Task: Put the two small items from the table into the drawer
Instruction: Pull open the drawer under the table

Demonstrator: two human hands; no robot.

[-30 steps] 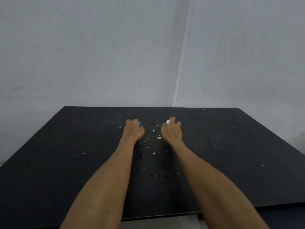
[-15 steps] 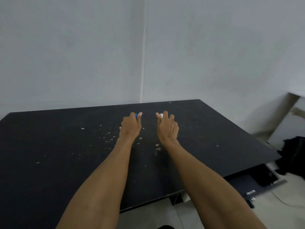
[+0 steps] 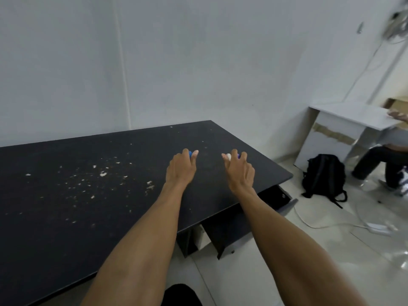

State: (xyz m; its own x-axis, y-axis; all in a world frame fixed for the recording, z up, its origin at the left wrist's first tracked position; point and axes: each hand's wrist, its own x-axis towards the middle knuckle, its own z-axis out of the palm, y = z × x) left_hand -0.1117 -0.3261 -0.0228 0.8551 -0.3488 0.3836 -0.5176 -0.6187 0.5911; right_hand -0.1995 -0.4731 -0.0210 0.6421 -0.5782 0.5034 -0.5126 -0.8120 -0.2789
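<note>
Both small items are off the black table [image 3: 66, 217] and in hand, so the pickup looks done; the carry to the open drawer [image 3: 277, 196] under the table's right end remains. The left hand [image 3: 181, 171] pinches a small blue piece [image 3: 190, 153]. The right hand [image 3: 239, 171] grips a small white rounded piece [image 3: 228, 156] with a purple bit. The tabletop is matte, speckled with pale flakes [image 3: 102, 174].
</note>
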